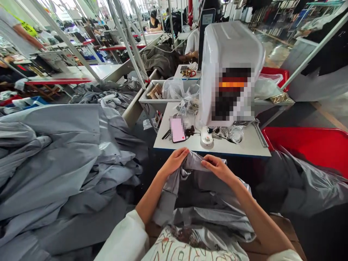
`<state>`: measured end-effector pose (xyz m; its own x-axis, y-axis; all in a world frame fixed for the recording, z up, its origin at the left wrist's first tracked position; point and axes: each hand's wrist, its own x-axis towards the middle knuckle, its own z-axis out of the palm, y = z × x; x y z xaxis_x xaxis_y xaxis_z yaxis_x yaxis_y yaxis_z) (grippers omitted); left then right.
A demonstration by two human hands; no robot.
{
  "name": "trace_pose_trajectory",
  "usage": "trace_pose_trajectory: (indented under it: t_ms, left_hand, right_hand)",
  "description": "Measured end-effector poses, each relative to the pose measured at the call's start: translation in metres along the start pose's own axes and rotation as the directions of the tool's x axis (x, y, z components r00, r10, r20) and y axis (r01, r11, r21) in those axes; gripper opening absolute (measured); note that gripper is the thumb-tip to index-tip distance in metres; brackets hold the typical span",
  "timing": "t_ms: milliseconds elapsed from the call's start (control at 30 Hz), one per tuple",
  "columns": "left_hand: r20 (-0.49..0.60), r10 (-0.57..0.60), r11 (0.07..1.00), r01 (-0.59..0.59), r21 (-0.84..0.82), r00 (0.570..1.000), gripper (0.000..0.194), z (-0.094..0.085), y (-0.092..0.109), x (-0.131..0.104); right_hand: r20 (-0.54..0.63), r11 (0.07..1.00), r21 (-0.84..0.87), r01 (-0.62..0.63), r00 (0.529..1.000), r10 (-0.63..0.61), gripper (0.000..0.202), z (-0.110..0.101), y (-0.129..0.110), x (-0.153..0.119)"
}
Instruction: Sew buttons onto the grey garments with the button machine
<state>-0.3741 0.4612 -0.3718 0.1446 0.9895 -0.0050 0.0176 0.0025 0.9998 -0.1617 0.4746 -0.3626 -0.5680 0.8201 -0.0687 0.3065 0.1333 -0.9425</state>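
Note:
A grey garment [190, 212] lies across my lap, its upper edge lifted just in front of the machine table. My left hand [176, 159] pinches that edge on the left. On the right, my right hand [217, 166] grips the same folded edge between thumb and fingers. A short stretch of cloth is held between both hands. Beyond them stands a white machine [231, 47], its front panel pixelated, with a small round base [207, 139] on the table. Which part of the garment I hold is hard to make out.
A large heap of grey fabric [65, 152] fills the left side. On the white table [255, 146] lie a phone [178, 130] and clear plastic bags [235, 134]. A red bin [312, 141] with grey cloth stands at right. Slanting metal poles [127, 40] rise behind; other people sit further back.

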Motion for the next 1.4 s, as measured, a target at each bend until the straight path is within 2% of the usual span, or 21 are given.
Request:
trace_pose_trajectory:
  t_ms: [100,267,333,433,533,633,733,800,833,867,900,967,1000,1133,1233,1300,1400]
  left_hand:
    - [0.016,0.033,0.994,-0.034,0.107,0.999,0.046,-0.005,-0.001,0.003]
    - [0.163,-0.003,0.976,-0.033,0.215,0.987,0.034,-0.01,0.001,0.001]
    - [0.123,0.004,0.97,-0.034,0.24,0.992,0.028,-0.01,-0.002,0.005]
    - [-0.009,-0.024,0.976,0.026,0.215,1.0,0.029,0.0,-0.008,0.017]
    - [-0.031,-0.128,0.989,0.131,0.076,0.991,0.034,0.02,-0.011,0.027]
    - [0.002,-0.127,0.992,0.127,-0.022,0.992,0.035,0.037,-0.004,0.029]
    - [-0.021,-0.047,0.998,0.046,-0.039,0.999,0.033,0.04,0.009,0.028]
    - [-0.102,0.005,0.999,-0.008,-0.035,0.995,0.03,0.035,0.016,0.03]
    - [-0.148,0.021,0.999,-0.026,-0.036,0.989,0.029,0.031,0.018,0.031]
    - [-0.186,0.028,0.998,-0.036,-0.043,0.982,0.028,0.028,0.019,0.033]
    - [-0.209,0.026,0.998,-0.038,-0.053,0.978,0.027,0.024,0.019,0.034]
    - [-0.201,0.014,0.998,-0.026,-0.059,0.98,0.026,0.019,0.017,0.037]
    - [-0.174,0.014,0.999,-0.023,-0.045,0.985,0.026,0.017,0.016,0.038]
    - [0.012,0.039,0.979,-0.04,0.2,0.999,0.037,0.019,0.008,0.042]
    - [0.106,0.028,0.926,-0.065,0.371,0.994,0.035,0.028,-0.003,0.051]
    - [0.097,0.039,0.913,-0.075,0.401,0.995,0.032,0.036,-0.013,0.061]
    - [0.0,0.08,0.914,-0.074,0.4,0.997,0.033,0.046,-0.028,0.079]
  right_hand:
    - [-0.11,0.999,0.038,0.029,0.994,-0.025,0.036,-0.005,0.004,0.002]
    - [-0.226,0.996,0.093,-0.002,0.974,0.023,0.035,-0.03,0.001,0.001]
    - [-0.234,0.999,0.051,-0.013,0.972,0.025,0.035,-0.04,0.001,0.001]
    - [-0.238,1.0,-0.004,-0.025,0.971,0.024,0.037,-0.047,0.005,0.004]
    - [-0.212,0.998,-0.067,-0.014,0.977,-0.001,0.038,-0.045,0.015,0.009]
    - [-0.138,0.97,-0.233,0.074,0.985,-0.108,0.041,-0.039,0.027,0.01]
    - [-0.032,0.915,-0.374,0.151,0.984,-0.176,0.062,-0.031,0.039,0.005]
    - [0.027,0.887,-0.424,0.183,0.982,-0.189,0.08,-0.021,0.046,-0.001]
    - [0.035,0.878,-0.435,0.202,0.978,-0.207,0.082,-0.015,0.05,-0.004]
    - [0.027,0.874,-0.431,0.223,0.972,-0.234,0.076,-0.01,0.054,-0.006]
    - [0.012,0.879,-0.409,0.244,0.965,-0.262,0.061,-0.005,0.057,-0.008]
    - [-0.05,0.921,-0.305,0.242,0.962,-0.269,0.029,-0.001,0.062,-0.009]
    - [-0.096,0.949,-0.232,0.212,0.966,-0.239,0.023,-0.001,0.064,-0.008]
    - [-0.282,0.997,0.013,0.073,0.957,-0.067,0.021,-0.022,0.062,-0.002]
    - [-0.296,0.994,0.087,0.064,0.954,-0.035,0.021,-0.042,0.058,0.009]
    - [-0.296,0.994,0.106,0.036,0.955,-0.003,0.027,-0.051,0.059,0.018]
    - [-0.397,1.0,0.025,0.013,0.918,-0.002,0.037,-0.057,0.064,0.035]
